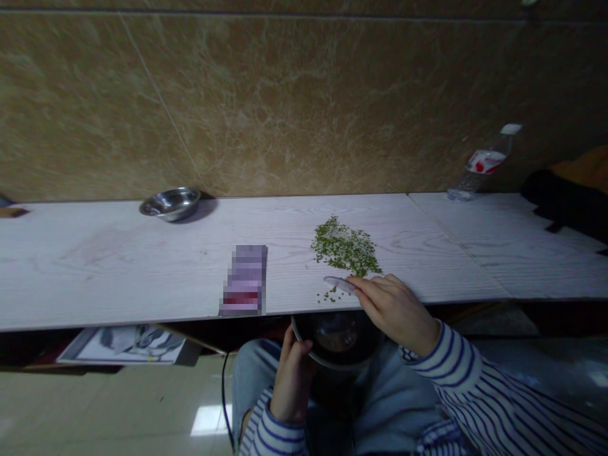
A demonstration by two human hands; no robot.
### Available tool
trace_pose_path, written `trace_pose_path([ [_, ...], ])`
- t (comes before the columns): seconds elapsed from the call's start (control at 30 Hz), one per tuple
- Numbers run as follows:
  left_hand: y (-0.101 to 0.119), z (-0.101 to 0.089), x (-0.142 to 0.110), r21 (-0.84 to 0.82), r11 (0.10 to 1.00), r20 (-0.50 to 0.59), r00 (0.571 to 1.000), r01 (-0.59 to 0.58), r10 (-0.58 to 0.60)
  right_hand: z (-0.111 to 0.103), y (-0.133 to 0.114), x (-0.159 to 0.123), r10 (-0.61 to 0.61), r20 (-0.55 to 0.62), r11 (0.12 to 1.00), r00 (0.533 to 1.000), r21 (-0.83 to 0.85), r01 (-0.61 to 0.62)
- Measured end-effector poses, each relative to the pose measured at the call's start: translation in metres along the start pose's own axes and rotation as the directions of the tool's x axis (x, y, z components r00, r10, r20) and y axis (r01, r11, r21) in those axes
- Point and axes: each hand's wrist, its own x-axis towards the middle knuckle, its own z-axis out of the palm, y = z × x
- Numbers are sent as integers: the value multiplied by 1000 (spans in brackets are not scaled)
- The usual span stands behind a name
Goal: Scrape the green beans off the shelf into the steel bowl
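Note:
Small green beans (344, 246) lie spread in a loose patch on the white wood-grain table, with a few strays near its front edge. My right hand (396, 310) is closed on a pale, see-through plastic spoon (338, 284), its end low over the table between the patch and the strays. Just below the table edge, my left hand (293, 377) grips the left rim of a round metal bowl (349, 366). The bowl sits over my lap, its inside dark and shiny; what it holds is hard to make out.
A phone-like flat object (244, 282), blurred out, lies left of the beans. Further back stands a shallow steel bowl (171, 204). A clear plastic bottle (482, 164) leans by the wall, next to dark cloth (565, 196). Below the table is an open drawer (128, 345).

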Motion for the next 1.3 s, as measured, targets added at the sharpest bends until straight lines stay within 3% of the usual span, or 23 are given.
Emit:
trace_pose_path([
  [0.17,-1,0,-3,-16,1000,24,1000,-6,6,-3,-13,-3,-70,-14,997,997,31,71],
  [0.43,0,-5,-9,17,999,-86,995,-44,45,2,-13,11,-50,-32,998,998,29,51],
  [0.53,0,-9,-13,13,999,-76,997,-33,34,5,-18,13,-87,-4,996,996,37,87],
  [0.87,-5,-14,-16,0,997,-92,992,-81,81,-10,-26,-8,-206,25,966,978,163,199],
  [1.13,-11,-23,-22,56,998,-113,993,-30,37,-13,3,-22,-78,-61,994,995,71,82],
  [1.3,-18,-20,-22,72,997,-89,996,35,-28,-15,19,-28,-14,-83,997,996,68,20],
])
